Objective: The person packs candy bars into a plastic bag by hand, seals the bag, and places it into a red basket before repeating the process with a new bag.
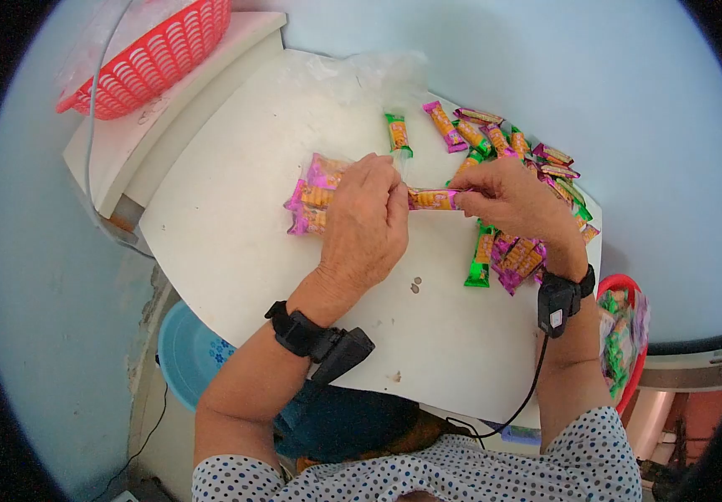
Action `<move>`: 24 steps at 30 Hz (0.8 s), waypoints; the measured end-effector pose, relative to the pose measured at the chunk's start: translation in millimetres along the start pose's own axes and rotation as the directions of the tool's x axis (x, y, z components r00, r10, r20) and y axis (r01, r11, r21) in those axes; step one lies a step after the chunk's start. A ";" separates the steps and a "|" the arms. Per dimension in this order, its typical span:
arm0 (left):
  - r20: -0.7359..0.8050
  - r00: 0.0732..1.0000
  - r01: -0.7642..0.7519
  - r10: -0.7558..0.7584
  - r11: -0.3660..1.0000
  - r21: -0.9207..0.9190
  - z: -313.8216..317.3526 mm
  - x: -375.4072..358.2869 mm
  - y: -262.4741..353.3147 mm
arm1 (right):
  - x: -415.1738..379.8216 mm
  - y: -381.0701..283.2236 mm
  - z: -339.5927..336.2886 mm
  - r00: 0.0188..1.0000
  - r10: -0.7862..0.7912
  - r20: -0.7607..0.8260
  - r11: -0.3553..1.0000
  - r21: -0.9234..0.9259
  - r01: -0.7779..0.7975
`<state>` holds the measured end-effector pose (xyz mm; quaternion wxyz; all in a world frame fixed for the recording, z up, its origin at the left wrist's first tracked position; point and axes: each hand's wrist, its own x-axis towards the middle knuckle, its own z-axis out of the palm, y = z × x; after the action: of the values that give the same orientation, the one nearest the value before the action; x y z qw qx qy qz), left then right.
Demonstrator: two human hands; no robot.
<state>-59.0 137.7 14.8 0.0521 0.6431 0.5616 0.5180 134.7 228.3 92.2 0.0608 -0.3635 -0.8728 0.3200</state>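
A small clear plastic bag (317, 194) with several purple-and-orange snack packets inside lies on the white table. My left hand (365, 219) is closed over the bag's right end, its fingertips hidden from view. Between my hands a purple-edged snack packet (434, 199) points at the bag's mouth. My right hand (513, 199) pinches the packet's right end between thumb and fingers. Just above my left hand lies a single green snack packet (398, 135). Loose purple and green packets (518, 258) lie scattered around and under my right hand.
Crumpled clear plastic (361, 75) lies at the table's (235, 209) back edge. A red basket (156, 63) stands on a ledge at upper left. Below the table are a blue basin (185, 351) at left and a red container (631, 381) of packets at right.
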 end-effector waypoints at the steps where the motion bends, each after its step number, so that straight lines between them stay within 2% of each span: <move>1: 0.009 1.000 -0.003 0.003 1.000 0.006 -0.2 0.4 0.0 | 0.8 0.8 2.5 1.000 0.013 -0.006 0.997 0.080 -0.012; 5: 0.010 1.000 -0.001 0.001 1.000 -0.016 -1.7 1.8 2.1 | 1.3 -2.9 -0.2 0.995 0.099 0.002 0.925 0.369 -0.092; 8: 0.007 1.000 -0.004 0.005 1.000 -0.028 -2.3 2.2 2.5 | -0.3 1.6 -7.6 0.989 0.134 0.069 0.871 0.468 -0.151; 14: 0.013 1.000 -0.027 0.027 0.999 -0.030 -1.3 1.4 1.2 | 5.4 8.4 4.2 0.989 0.076 0.125 0.831 0.541 -0.133; 20: 0.058 0.998 -0.037 0.038 0.999 -0.029 -1.6 0.2 4.0 | 15.3 -0.4 24.9 0.992 0.123 0.027 0.748 0.655 -0.111; 24: 0.096 0.994 -0.041 0.047 0.997 -0.067 -2.8 0.1 5.2 | 20.8 -0.1 38.5 0.988 0.151 -0.017 0.736 0.669 -0.101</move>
<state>-57.5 134.4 19.6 0.0887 0.6777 0.5271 0.5050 106.4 222.4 59.3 0.1952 -0.3873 -0.6718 0.6005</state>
